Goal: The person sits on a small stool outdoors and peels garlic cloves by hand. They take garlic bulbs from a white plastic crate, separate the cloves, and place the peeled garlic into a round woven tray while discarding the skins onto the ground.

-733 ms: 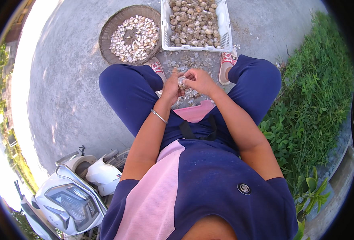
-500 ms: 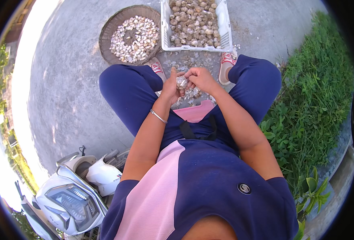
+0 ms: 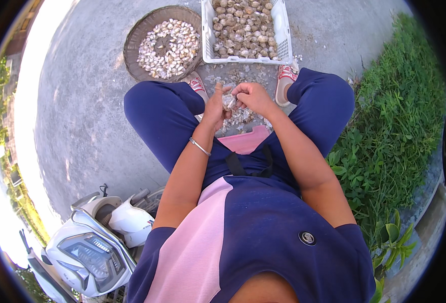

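Between my knees, my left hand (image 3: 215,109) is closed around a whitish garlic bulb (image 3: 228,102), its thumb pointing away from me. From the other side, my right hand (image 3: 252,97) pinches at the bulb's papery skin with bent fingertips; whether a piece is between them is too small to tell. Beyond my left knee a round woven basket (image 3: 132,48) holds many loose garlic cloves (image 3: 168,49). To its right stands a white plastic crate (image 3: 208,38) of whole brownish garlic bulbs (image 3: 245,30).
Shed garlic skins (image 3: 240,117) litter the concrete ground (image 3: 92,101) between my feet. Part of a pink seat (image 3: 245,141) shows under me. A white scooter (image 3: 92,252) stands close at my left, and green plants (image 3: 392,136) grow along the right.
My fingers have shifted slightly on the garlic bulb, and its skin looks more loosened. Both hands stay in the same place between the knees.
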A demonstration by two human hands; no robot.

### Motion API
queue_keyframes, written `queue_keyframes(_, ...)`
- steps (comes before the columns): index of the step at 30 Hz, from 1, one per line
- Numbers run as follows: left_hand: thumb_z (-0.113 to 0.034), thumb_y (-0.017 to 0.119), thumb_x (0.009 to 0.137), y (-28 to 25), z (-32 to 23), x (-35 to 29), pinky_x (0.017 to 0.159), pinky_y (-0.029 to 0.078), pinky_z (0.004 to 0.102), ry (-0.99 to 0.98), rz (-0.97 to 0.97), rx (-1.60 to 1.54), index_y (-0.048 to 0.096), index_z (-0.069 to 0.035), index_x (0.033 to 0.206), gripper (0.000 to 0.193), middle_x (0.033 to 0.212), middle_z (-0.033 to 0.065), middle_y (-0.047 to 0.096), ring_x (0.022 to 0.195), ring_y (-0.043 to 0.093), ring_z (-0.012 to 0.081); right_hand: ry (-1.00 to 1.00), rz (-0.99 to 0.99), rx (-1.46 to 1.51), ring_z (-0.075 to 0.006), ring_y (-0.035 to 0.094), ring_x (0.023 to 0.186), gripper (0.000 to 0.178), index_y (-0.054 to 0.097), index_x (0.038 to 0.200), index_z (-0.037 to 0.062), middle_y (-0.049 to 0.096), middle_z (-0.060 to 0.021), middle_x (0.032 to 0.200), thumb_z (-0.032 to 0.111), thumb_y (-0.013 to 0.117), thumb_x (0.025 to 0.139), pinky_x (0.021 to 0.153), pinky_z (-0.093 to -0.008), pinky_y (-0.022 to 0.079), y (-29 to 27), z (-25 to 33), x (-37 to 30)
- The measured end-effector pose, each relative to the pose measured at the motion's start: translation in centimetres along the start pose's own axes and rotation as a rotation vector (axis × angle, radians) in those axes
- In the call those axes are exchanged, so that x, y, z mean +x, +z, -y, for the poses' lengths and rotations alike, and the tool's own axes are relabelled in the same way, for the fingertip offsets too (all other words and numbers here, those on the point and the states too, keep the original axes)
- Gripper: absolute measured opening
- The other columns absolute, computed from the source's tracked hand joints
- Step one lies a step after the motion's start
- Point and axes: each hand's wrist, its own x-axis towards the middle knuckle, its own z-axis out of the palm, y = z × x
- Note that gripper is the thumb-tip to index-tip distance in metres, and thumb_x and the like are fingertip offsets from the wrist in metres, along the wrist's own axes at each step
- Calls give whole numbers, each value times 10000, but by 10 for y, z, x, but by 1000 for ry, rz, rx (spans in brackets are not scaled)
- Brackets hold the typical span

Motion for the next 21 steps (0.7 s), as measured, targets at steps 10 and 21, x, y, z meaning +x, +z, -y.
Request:
queue_keyframes(10, -533, 324, 962, 4, 1, -3, 358, 328, 212, 77, -19, 66, 480, -14, 1242, 610, 686, 34, 574, 449, 482, 83, -27, 32, -57, -81, 563, 555, 166, 639, 851, -8, 615, -35, 667, 156, 615, 846, 513, -231, 459, -2, 4, -1)
queue_keyframes(21, -514, 334, 967, -5, 10, 7, 372, 328, 200, 143, -16, 188, 484, -15, 1242, 589, 746, 29, 570, 488, 477, 62, -188, -4, 7, -75, 534, 527, 157, 652, 821, 3, 602, -29, 635, 160, 657, 829, 487, -240, 436, 8, -10, 1)
